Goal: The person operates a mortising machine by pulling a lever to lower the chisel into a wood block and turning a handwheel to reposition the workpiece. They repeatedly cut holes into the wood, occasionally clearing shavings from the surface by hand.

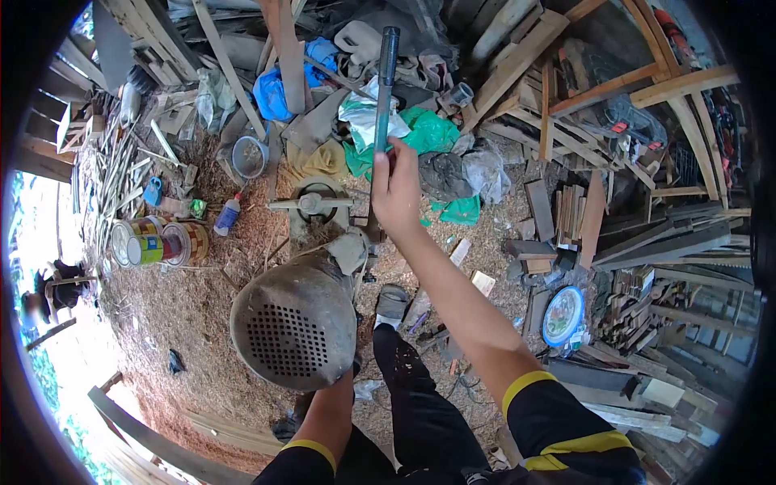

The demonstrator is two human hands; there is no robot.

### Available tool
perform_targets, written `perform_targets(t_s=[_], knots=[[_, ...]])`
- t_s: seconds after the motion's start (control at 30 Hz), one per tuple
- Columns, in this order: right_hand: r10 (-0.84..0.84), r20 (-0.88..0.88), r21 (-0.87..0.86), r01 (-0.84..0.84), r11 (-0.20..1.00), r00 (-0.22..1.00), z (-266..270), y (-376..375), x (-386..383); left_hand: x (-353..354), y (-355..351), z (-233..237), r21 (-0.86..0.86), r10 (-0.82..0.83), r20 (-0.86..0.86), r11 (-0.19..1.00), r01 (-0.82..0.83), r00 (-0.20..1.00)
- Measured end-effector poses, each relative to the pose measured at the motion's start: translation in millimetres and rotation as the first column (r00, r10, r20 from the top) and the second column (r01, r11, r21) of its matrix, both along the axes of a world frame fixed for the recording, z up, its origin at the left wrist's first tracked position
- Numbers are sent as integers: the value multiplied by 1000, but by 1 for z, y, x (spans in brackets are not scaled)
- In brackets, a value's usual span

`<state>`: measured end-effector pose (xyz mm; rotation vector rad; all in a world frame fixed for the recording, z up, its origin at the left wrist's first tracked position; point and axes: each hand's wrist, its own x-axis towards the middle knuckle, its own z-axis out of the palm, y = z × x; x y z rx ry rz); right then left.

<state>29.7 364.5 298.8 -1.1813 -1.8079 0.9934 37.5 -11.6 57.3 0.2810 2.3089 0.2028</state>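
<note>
My right hand is wrapped around a long, dark greenish rod. Its black, grip-like end points up and away from me, and its lower part runs down beside a grey metal contraption. Closest to my body is the contraption's wide, worn grey cone, with a square-holed grille on its face. Behind the cone sits a round hub with a crossbar. My left forearm reaches under the cone's near edge; the left hand and its fingers are hidden there.
Wood shavings cover the ground. Paint tins, a white-and-blue bottle and a bucket stand left. Green plastic bags lie ahead. Wood offcuts and a round blue-rimmed object are right.
</note>
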Motion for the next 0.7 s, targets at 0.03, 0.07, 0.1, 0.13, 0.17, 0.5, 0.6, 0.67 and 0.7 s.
perform_targets(t_s=[0.03, 0.07, 0.1, 0.13, 0.17, 0.5, 0.6, 0.67, 0.7], knots=[[-26, -41, 57, 29, 998, 999, -3, 9, -7, 3, -21, -33, 72, -110, -209, 989, 127, 972], [-50, -84, 112, 59, 992, 995, -6, 18, -14, 3, -35, -57, 114, -195, -415, 958, 264, 888], [-38, -93, 132, 50, 990, 995, -8, 29, -22, 1, -40, -66, 110, -198, -413, 958, 265, 889], [-42, -91, 129, 54, 990, 995, -8, 40, -33, -1, -42, -72, 102, -119, -297, 983, 155, 947], [-64, -152, 6, 65, 998, 986, -7, 50, -44, -2, -43, -80, 80, -33, -176, 996, 47, 984], [-160, -355, -45, 155, 987, 921, 42, 47, -54, -36, 1, -15, 377, -18, -13, 926, 22, 1000], [-63, -482, -284, -89, 955, 874, 55, 67, -41, -44, 18, 7, 379, -33, 1, 925, 30, 999], [-21, -521, -426, -238, 873, 854, 74, 87, -44, -44, 22, 15, 376, -43, 16, 926, 34, 999], [-95, -495, -511, -201, 836, 863, 83, 97, -50, -44, 27, 27, 373, -49, 25, 927, 36, 998]])
